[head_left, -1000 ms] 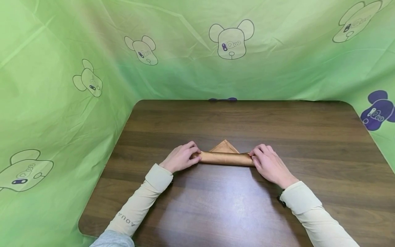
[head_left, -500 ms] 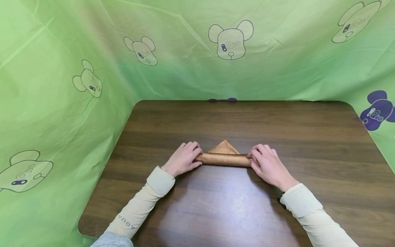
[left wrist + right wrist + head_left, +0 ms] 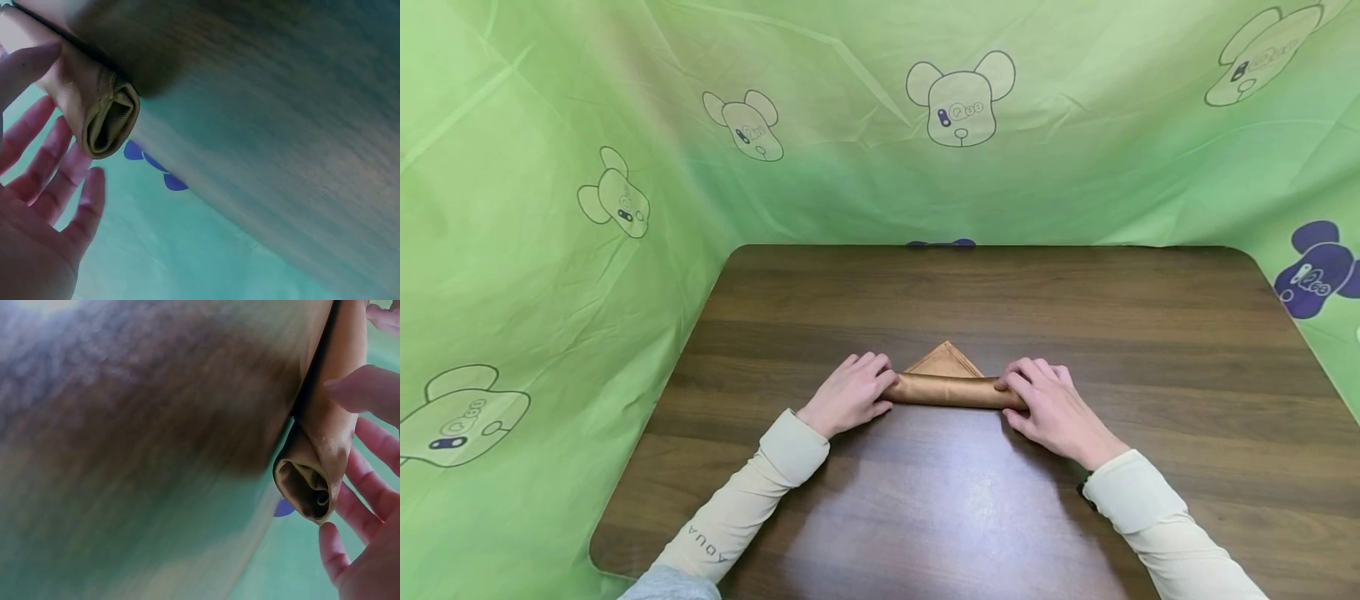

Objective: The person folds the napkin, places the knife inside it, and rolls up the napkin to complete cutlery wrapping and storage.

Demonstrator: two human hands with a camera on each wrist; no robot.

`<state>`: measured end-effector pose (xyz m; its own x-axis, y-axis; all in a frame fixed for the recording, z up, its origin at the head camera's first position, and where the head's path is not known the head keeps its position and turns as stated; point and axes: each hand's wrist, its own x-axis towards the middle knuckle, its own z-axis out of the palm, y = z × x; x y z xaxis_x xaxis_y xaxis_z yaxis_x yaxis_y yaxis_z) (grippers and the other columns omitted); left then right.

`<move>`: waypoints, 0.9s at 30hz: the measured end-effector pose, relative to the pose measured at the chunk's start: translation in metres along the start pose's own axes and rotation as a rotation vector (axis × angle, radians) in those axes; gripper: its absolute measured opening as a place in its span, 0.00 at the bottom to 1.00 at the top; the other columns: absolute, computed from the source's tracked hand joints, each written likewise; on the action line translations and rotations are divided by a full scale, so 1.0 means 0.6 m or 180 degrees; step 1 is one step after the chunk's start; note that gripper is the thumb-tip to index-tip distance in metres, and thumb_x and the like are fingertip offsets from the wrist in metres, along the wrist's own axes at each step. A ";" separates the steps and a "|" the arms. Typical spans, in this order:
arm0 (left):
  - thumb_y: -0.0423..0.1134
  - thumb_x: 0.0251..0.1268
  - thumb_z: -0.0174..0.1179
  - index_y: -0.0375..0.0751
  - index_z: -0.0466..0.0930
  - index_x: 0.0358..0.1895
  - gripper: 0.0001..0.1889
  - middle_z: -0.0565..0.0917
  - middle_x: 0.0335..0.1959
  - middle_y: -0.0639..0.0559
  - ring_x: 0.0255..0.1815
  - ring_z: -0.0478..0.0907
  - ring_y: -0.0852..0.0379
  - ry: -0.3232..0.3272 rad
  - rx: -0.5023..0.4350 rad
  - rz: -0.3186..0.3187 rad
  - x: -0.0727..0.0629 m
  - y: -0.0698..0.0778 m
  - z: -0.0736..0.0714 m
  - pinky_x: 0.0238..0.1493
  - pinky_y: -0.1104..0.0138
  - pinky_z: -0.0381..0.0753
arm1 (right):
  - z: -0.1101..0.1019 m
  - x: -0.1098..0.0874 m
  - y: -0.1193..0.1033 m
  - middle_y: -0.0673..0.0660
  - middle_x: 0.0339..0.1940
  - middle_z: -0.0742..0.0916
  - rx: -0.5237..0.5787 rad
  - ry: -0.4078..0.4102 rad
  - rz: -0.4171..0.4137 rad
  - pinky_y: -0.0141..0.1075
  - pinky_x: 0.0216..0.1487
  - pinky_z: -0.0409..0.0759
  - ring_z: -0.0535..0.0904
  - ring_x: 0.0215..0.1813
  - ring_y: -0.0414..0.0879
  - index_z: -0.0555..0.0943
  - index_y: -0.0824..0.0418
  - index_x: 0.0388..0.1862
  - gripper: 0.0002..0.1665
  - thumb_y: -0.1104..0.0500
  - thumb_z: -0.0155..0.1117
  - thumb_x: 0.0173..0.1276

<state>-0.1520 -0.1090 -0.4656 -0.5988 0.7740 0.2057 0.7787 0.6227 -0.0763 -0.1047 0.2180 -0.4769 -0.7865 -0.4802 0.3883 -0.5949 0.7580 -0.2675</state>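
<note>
A copper-brown satin napkin (image 3: 950, 390) lies rolled into a tube on the table, with one flat triangular corner pointing away from me at its far side. My left hand (image 3: 852, 393) holds the tube's left end, thumb on the near side and fingers over the far side. At the other end my right hand (image 3: 1051, 408) grips the roll the same way. In the left wrist view the layered open end of the napkin (image 3: 112, 122) shows beyond the thumb. A looser, hollow end of the napkin (image 3: 306, 484) faces the right wrist view.
The brown wood-grain table (image 3: 985, 308) has rounded corners. A green curtain (image 3: 842, 192) printed with mouse-like heads hangs behind it and along its left side. A bright light reflection lies on the tabletop in front of the roll.
The roll has come slightly towards me, and more of the triangular corner shows. Both hands have shifted a little inward along the tube, the right thumb dropping to its near edge.
</note>
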 end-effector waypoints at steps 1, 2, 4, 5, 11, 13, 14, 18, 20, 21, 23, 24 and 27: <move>0.49 0.50 0.72 0.48 0.79 0.41 0.18 0.77 0.42 0.55 0.43 0.74 0.55 -0.0025 -0.0006 -0.0014 0.000 0.000 0.000 0.43 0.63 0.72 | 0.000 0.000 0.000 0.52 0.43 0.80 -0.0005 -0.0013 0.0006 0.45 0.44 0.63 0.74 0.45 0.49 0.80 0.57 0.40 0.20 0.61 0.75 0.47; 0.50 0.50 0.72 0.48 0.80 0.43 0.19 0.77 0.42 0.55 0.43 0.74 0.55 -0.0056 -0.0015 -0.0031 0.000 0.000 0.000 0.43 0.63 0.72 | 0.000 -0.001 0.000 0.52 0.43 0.80 -0.0013 -0.0025 0.0016 0.45 0.44 0.63 0.74 0.45 0.49 0.80 0.57 0.41 0.21 0.61 0.75 0.46; 0.52 0.49 0.72 0.48 0.80 0.46 0.22 0.78 0.43 0.55 0.44 0.74 0.55 -0.0120 -0.0028 -0.0063 0.000 -0.001 0.000 0.43 0.63 0.73 | 0.000 -0.001 0.001 0.52 0.44 0.80 -0.0023 -0.0046 0.0038 0.45 0.44 0.63 0.75 0.45 0.50 0.80 0.57 0.42 0.22 0.62 0.75 0.46; 0.53 0.49 0.72 0.48 0.80 0.47 0.23 0.78 0.43 0.55 0.45 0.74 0.55 -0.0154 -0.0033 -0.0078 0.000 -0.001 0.000 0.43 0.63 0.73 | 0.000 -0.001 0.002 0.52 0.44 0.80 -0.0030 -0.0056 0.0048 0.45 0.44 0.63 0.75 0.45 0.50 0.80 0.57 0.43 0.23 0.62 0.75 0.46; 0.52 0.50 0.72 0.48 0.80 0.51 0.24 0.78 0.45 0.54 0.47 0.74 0.55 -0.0379 -0.0198 -0.0203 0.001 -0.004 -0.002 0.43 0.63 0.73 | 0.003 -0.002 0.004 0.52 0.45 0.81 -0.0046 -0.0132 0.0140 0.45 0.44 0.64 0.76 0.46 0.50 0.80 0.57 0.46 0.24 0.65 0.74 0.48; 0.51 0.51 0.72 0.47 0.80 0.51 0.24 0.78 0.46 0.53 0.48 0.74 0.54 -0.0430 -0.0285 -0.0242 0.001 -0.005 -0.001 0.44 0.63 0.73 | 0.003 -0.002 0.004 0.52 0.46 0.81 -0.0037 -0.0177 0.0188 0.46 0.44 0.64 0.76 0.47 0.50 0.80 0.57 0.47 0.24 0.66 0.74 0.48; 0.50 0.51 0.72 0.47 0.79 0.52 0.24 0.78 0.46 0.53 0.49 0.74 0.53 -0.0443 -0.0324 -0.0257 0.001 -0.006 0.000 0.44 0.63 0.74 | 0.003 -0.002 0.004 0.52 0.46 0.81 -0.0031 -0.0206 0.0216 0.46 0.44 0.64 0.76 0.47 0.50 0.79 0.57 0.47 0.25 0.66 0.74 0.48; 0.48 0.52 0.72 0.47 0.79 0.53 0.24 0.78 0.47 0.53 0.50 0.74 0.53 -0.0504 -0.0460 -0.0309 0.002 -0.011 0.000 0.46 0.62 0.75 | 0.002 -0.002 0.003 0.52 0.47 0.81 0.0017 -0.0301 0.0307 0.47 0.44 0.65 0.76 0.48 0.51 0.79 0.57 0.49 0.26 0.67 0.73 0.49; 0.47 0.52 0.72 0.47 0.79 0.53 0.23 0.78 0.47 0.53 0.50 0.74 0.54 -0.0519 -0.0499 -0.0325 0.003 -0.013 0.000 0.46 0.62 0.76 | 0.002 -0.002 0.003 0.52 0.47 0.81 0.0044 -0.0319 0.0323 0.47 0.44 0.65 0.76 0.48 0.51 0.78 0.58 0.49 0.26 0.68 0.72 0.49; 0.46 0.53 0.72 0.47 0.79 0.52 0.23 0.78 0.47 0.53 0.49 0.75 0.54 -0.0526 -0.0511 -0.0328 0.003 -0.014 0.000 0.46 0.62 0.76 | 0.003 -0.002 0.003 0.53 0.47 0.81 0.0052 -0.0317 0.0323 0.47 0.44 0.66 0.77 0.49 0.51 0.78 0.58 0.49 0.26 0.68 0.72 0.49; 0.44 0.54 0.71 0.47 0.79 0.52 0.22 0.78 0.46 0.53 0.50 0.75 0.53 -0.0525 -0.0522 -0.0334 0.004 -0.016 0.000 0.47 0.61 0.76 | 0.003 -0.002 0.003 0.53 0.47 0.81 0.0059 -0.0306 0.0314 0.47 0.44 0.66 0.77 0.49 0.51 0.78 0.58 0.49 0.25 0.68 0.71 0.50; 0.43 0.54 0.71 0.47 0.79 0.52 0.21 0.78 0.46 0.52 0.50 0.75 0.53 -0.0524 -0.0524 -0.0333 0.005 -0.017 0.000 0.47 0.61 0.76 | 0.003 -0.002 0.003 0.53 0.47 0.81 0.0061 -0.0299 0.0309 0.47 0.44 0.66 0.77 0.49 0.51 0.78 0.58 0.49 0.25 0.68 0.71 0.50; 0.41 0.56 0.69 0.46 0.79 0.52 0.19 0.79 0.46 0.52 0.50 0.75 0.53 -0.0524 -0.0516 -0.0340 0.007 -0.018 0.000 0.47 0.61 0.77 | 0.003 -0.002 0.003 0.53 0.47 0.81 0.0053 -0.0288 0.0298 0.47 0.44 0.66 0.78 0.49 0.51 0.78 0.59 0.50 0.24 0.68 0.70 0.52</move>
<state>-0.1628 -0.1127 -0.4640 -0.6913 0.7214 0.0416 0.7214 0.6857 0.0975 -0.1052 0.2193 -0.4792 -0.8501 -0.4461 0.2799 -0.5201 0.7944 -0.3138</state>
